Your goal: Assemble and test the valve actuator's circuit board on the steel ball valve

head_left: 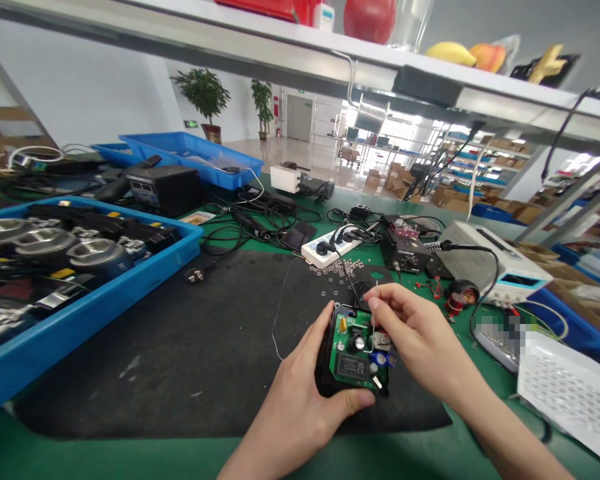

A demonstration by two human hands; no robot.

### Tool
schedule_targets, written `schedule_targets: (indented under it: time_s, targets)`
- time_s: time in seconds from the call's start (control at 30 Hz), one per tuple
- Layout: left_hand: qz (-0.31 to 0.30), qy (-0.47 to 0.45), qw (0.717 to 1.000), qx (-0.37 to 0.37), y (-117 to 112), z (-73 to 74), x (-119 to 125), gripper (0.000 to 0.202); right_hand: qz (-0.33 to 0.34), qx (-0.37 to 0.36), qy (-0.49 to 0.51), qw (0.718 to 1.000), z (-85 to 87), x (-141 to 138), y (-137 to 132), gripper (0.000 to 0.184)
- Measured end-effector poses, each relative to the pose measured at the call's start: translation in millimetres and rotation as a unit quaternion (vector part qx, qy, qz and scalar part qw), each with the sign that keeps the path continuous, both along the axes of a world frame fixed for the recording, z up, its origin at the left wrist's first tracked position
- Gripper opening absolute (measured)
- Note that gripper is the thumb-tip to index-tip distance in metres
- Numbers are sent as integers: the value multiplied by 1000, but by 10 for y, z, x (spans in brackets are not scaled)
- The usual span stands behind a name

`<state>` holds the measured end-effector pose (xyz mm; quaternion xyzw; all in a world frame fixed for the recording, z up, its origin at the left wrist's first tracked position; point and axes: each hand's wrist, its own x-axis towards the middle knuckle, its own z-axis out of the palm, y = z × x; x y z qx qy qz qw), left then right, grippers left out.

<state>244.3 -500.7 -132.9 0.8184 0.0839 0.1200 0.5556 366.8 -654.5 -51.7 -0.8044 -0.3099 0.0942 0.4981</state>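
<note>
My left hand (300, 393) is closed around a black housing holding a green circuit board (354, 353), gripping it from the left and below, just above the black mat (180, 353). My right hand (415, 333) pinches a thin silver wire (375, 313) between thumb and fingers. The wire stands upright over the board's top right, near a black capacitor. A thin white wire (280, 307) trails from the board's area across the mat.
A blue bin (95, 300) of black devices and metal bowls sits at left. Beyond the mat lie several small washers (337, 273), a white power strip (327, 248), a soldering station (405, 252), a white power supply (490, 263) and tangled cables. A white perforated cover (570, 393) lies at right.
</note>
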Motion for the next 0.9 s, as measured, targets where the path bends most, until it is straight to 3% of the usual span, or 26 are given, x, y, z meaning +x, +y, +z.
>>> schedule_targets:
  time_s: [0.23, 0.4, 0.53, 0.9]
  targets:
    - [2, -9, 1000, -14, 10, 45, 42, 107, -5, 22, -50, 998, -25, -8, -42, 17]
    - [4, -14, 1000, -18, 25, 69, 86, 107, -29, 38, -152, 987, 7, -77, -97, 6]
    - [6, -13, 1000, -14, 31, 58, 75, 107, -43, 26, -261, 964, 14, -129, -145, 7]
    - [4, -9, 999, -31, 13, 57, 60, 108, 39, 15, -463, 886, -10, -269, -305, 17]
